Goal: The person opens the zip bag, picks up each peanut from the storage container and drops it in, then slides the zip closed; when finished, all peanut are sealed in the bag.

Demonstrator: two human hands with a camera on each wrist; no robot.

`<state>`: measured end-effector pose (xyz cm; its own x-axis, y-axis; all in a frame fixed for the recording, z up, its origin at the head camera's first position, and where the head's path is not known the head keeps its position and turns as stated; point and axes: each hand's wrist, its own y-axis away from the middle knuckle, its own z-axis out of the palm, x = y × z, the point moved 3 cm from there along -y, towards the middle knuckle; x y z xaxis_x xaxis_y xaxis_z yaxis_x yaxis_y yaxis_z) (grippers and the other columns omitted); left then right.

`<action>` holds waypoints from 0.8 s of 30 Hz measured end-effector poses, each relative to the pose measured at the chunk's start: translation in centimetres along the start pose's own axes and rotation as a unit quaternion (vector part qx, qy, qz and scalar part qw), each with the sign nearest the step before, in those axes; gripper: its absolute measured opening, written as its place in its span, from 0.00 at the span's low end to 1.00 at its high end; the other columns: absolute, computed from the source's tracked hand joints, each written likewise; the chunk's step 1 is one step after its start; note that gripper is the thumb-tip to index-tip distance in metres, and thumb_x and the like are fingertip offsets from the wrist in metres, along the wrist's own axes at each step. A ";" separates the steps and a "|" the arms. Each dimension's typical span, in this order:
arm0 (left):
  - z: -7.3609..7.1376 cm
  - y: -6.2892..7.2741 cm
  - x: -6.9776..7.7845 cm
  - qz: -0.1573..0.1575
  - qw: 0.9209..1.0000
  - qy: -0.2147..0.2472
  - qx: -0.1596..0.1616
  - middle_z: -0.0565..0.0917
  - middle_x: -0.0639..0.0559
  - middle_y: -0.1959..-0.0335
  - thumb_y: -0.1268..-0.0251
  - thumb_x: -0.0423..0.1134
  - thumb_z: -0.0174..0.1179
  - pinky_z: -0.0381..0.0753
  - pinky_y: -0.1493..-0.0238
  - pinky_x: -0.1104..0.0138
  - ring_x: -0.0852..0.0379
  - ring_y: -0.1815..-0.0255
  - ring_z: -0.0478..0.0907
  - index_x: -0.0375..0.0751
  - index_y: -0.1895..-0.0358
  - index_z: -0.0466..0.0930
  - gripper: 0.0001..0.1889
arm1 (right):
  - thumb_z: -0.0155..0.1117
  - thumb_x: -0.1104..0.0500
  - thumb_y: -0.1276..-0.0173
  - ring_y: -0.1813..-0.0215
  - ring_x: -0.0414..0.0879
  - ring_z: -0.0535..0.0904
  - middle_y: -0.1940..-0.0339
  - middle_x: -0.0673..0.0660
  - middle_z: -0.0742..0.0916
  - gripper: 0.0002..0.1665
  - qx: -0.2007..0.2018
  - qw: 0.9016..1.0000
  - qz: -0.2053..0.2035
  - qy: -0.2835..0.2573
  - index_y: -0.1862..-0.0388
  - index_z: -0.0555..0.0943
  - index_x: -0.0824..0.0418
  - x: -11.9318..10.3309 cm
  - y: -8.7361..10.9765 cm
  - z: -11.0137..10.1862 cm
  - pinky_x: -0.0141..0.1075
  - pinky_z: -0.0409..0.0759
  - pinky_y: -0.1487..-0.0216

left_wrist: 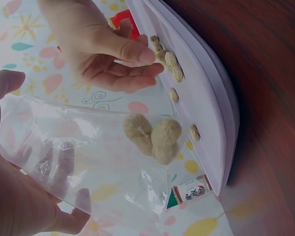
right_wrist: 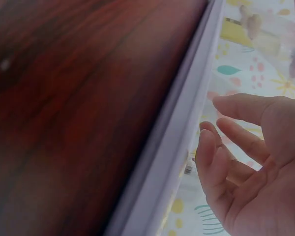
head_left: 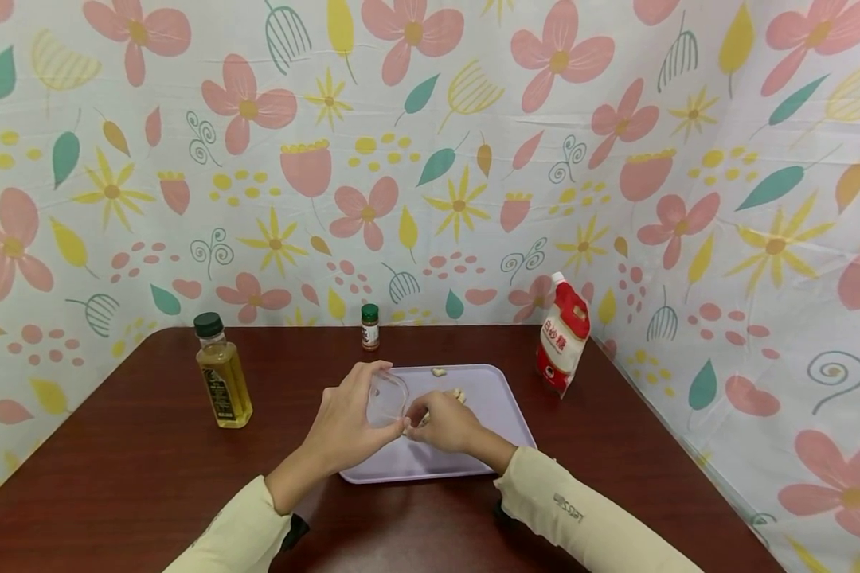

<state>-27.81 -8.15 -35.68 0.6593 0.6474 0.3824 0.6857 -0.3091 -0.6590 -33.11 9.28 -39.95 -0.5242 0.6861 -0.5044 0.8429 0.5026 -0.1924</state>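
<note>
My left hand (head_left: 347,418) holds a clear plastic bag (left_wrist: 103,147) above the tray, its fingers showing through the film. Two peanuts (left_wrist: 155,137) in their shells lie inside the bag. Beside the bag is my right hand (head_left: 443,422), over the lavender tray (head_left: 505,418). Its fingers are loosely bent in the right wrist view, with a gap to the thumb and nothing visible between them. Several more unshelled peanuts (left_wrist: 173,67) lie on the tray, partly hidden behind the right hand in the head view.
An oil bottle (head_left: 225,378) with a dark cap stands at the left. A small green-capped seasoning jar (head_left: 369,330) is at the table's back edge. At the back right stands a red-and-white spouted pouch (head_left: 562,338). Flowered cloth (head_left: 401,199) hangs behind the brown table (head_left: 150,477).
</note>
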 end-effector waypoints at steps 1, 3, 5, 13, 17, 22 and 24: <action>0.0 0.0 0.0 0.002 1.000 -0.001 0.002 0.78 0.52 0.50 0.51 0.50 0.74 0.69 0.62 0.56 0.61 0.61 0.73 0.42 0.36 0.69 0.38 | 0.75 0.61 0.42 0.70 0.34 0.78 0.72 0.45 0.86 0.04 -0.002 1.000 0.003 0.003 0.68 0.87 0.55 0.1 0.0 0.1 0.32 0.77 0.69; -0.1 0.0 0.0 0.005 1.000 0.000 0.005 0.78 0.51 0.50 0.52 0.49 0.74 0.68 0.63 0.57 0.60 0.61 0.74 0.42 0.36 0.70 0.38 | 0.76 0.60 0.43 0.70 0.35 0.79 0.73 0.45 0.86 0.05 -0.005 1.000 0.014 0.012 0.68 0.87 0.55 0.1 0.0 0.3 0.32 0.77 0.69; -0.1 0.0 -0.1 0.006 1.000 0.001 0.006 0.78 0.51 0.50 0.52 0.49 0.74 0.68 0.63 0.57 0.59 0.61 0.74 0.41 0.36 0.70 0.38 | 0.77 0.59 0.44 0.70 0.34 0.79 0.74 0.43 0.86 0.06 -0.004 0.999 0.024 0.023 0.68 0.87 0.54 0.2 0.0 0.5 0.33 0.77 0.69; -0.1 0.0 -0.3 0.007 1.000 0.002 0.005 0.78 0.51 0.50 0.50 0.50 0.73 0.67 0.64 0.57 0.55 0.60 0.76 0.42 0.37 0.69 0.37 | 0.77 0.58 0.46 0.71 0.35 0.77 0.76 0.41 0.85 0.06 -0.007 0.997 0.042 0.058 0.70 0.87 0.52 0.4 -0.4 0.9 0.34 0.75 0.71; -0.1 0.0 -0.2 0.006 1.000 0.000 0.004 0.78 0.52 0.51 0.50 0.50 0.73 0.68 0.63 0.57 0.56 0.60 0.76 0.42 0.37 0.70 0.37 | 0.77 0.59 0.45 0.72 0.34 0.77 0.77 0.41 0.84 0.05 -0.010 0.997 0.039 0.061 0.70 0.87 0.52 0.4 -0.4 1.0 0.33 0.75 0.71; -0.2 0.0 -0.2 0.008 1.000 -0.003 0.008 0.78 0.51 0.51 0.52 0.49 0.74 0.68 0.63 0.57 0.58 0.60 0.75 0.41 0.37 0.70 0.38 | 0.76 0.60 0.44 0.70 0.34 0.79 0.75 0.42 0.86 0.05 -0.009 0.998 0.031 0.058 0.70 0.87 0.53 0.4 -0.3 0.9 0.33 0.76 0.69; -0.2 0.1 -0.3 0.009 1.000 -0.001 0.008 0.79 0.50 0.51 0.53 0.49 0.75 0.68 0.63 0.57 0.58 0.59 0.75 0.40 0.37 0.70 0.38 | 0.76 0.59 0.43 0.70 0.34 0.79 0.74 0.43 0.86 0.04 -0.010 0.998 0.030 0.052 0.70 0.87 0.54 0.3 -0.2 0.8 0.33 0.77 0.69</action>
<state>-27.86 -8.48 -35.71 0.6710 0.6436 0.3680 0.6683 -0.3100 -0.6762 -33.32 8.95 -40.74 -0.4839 0.7652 -0.4246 0.8709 0.4686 -0.1480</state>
